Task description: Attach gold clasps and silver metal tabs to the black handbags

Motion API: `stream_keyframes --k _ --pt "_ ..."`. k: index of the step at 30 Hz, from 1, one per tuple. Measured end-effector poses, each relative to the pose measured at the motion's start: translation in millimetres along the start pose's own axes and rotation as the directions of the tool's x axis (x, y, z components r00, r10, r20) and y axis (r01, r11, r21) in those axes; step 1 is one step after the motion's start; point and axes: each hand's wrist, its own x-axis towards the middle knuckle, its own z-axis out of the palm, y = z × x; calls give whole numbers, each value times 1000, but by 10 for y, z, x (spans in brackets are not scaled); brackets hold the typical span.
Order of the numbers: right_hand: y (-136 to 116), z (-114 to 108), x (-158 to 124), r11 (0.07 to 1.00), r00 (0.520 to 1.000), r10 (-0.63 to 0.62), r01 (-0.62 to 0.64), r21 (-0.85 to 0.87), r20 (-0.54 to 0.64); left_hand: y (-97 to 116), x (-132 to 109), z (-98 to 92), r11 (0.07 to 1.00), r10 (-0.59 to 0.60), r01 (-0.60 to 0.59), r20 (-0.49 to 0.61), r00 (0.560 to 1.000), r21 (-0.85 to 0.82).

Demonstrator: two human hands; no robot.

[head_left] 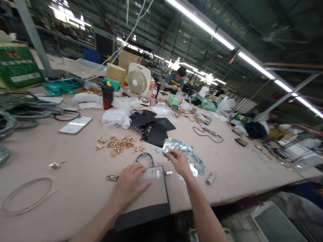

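A handbag (153, 195) with a beige panel and a black lower edge lies flat at the table's front edge. Its wrapped dark handle (144, 155) points away from me, and metal fittings stick out at both sides. My left hand (132, 181) rests on the bag with its fingers spread. To the right of the handle, my right hand (178, 161) pinches thumb and fingers together at the near left side of a pile of small silver metal pieces (194, 156). What sits between those fingertips is too small to make out.
Gold-coloured metal fittings (122, 144) lie in a heap beyond the bag. Black leather-like pieces (155, 129) are stacked behind. A phone (75, 125), a coil of pale cord (27, 195), a small cylinder (211, 178), a corded tool (210, 131) and a fan (138, 80) surround the workspace. Another person (174, 80) sits farther back.
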Motion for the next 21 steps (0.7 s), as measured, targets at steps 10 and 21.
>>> stream_keyframes --k 10,21 --pt "285 -337 14 996 992 85 -86 -11 -97 -144 7 120 999 34 -33 -53 998 12" --pt "-426 526 -398 988 935 -112 140 -61 336 75 5 -48 999 -30 30 -1 1000 -35"
